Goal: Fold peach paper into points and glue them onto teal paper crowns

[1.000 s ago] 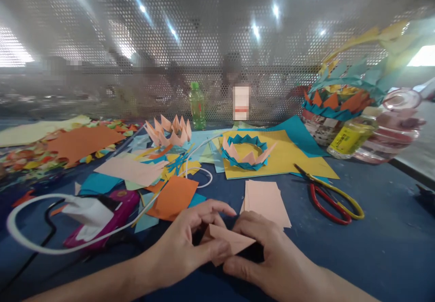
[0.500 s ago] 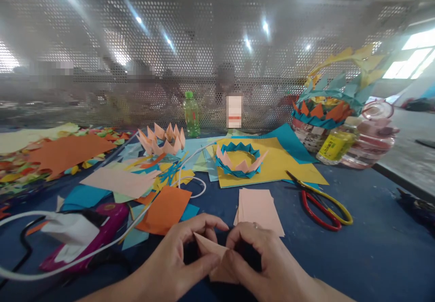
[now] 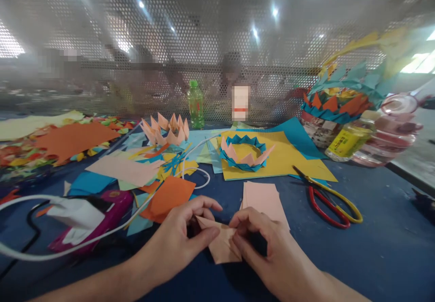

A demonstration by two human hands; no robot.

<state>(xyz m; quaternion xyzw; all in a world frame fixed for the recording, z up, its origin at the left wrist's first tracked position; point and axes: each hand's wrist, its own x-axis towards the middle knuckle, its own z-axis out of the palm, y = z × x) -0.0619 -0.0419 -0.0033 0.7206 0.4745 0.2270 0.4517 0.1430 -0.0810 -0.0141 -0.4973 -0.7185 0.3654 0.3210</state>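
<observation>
Between my two hands is a partly folded piece of peach paper (image 3: 224,245), with a pointed corner at its upper left. My left hand (image 3: 190,231) pinches its left side, the thumb lying across the front. On the right edge, the thumb and forefinger of my right hand (image 3: 261,238) close on the paper. A stack of peach paper sheets (image 3: 263,200) lies just beyond my right hand. Farther back, a ring of folded blue paper (image 3: 243,163) with several peach points rests on yellow paper (image 3: 288,148). A peach paper ring (image 3: 166,132) stands to its left.
Red-and-yellow-handled scissors (image 3: 328,202) lie at the right. A purple power strip (image 3: 84,225) with a white cable is at the left, near orange sheets (image 3: 171,197). Behind stand a green bottle (image 3: 196,107), a yellow-labelled bottle (image 3: 351,138) and a paper basket (image 3: 335,107).
The view has tilted down and shifted a little left. My right fingers have spread slightly along the peach paper, and more of its front face shows.
</observation>
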